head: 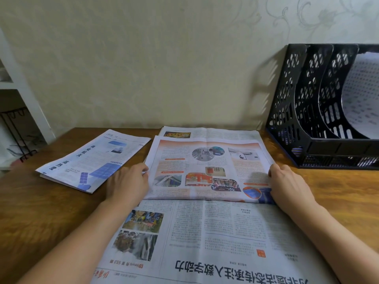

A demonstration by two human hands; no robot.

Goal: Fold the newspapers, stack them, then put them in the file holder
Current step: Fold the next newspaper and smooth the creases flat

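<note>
Gripping the side edges of the colourful newspaper [207, 171] at centre, the left hand [128, 182] curls round its edge at 9 o'clock and the right hand [287, 181] at 3 o'clock. It lies over an open newspaper [205, 238] spreading toward 6 o'clock on the wooden table [37, 212]. A folded newspaper [92, 160] rests apart at 10 o'clock, and the black file holder [320, 107], already holding paper, stands against the wall [143, 58] at 2 o'clock.

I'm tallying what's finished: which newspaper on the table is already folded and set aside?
The folded newspaper with blue pictures, lying left of the left hand, untouched. The open newspaper is held at both edges, the right hand opposite.
</note>
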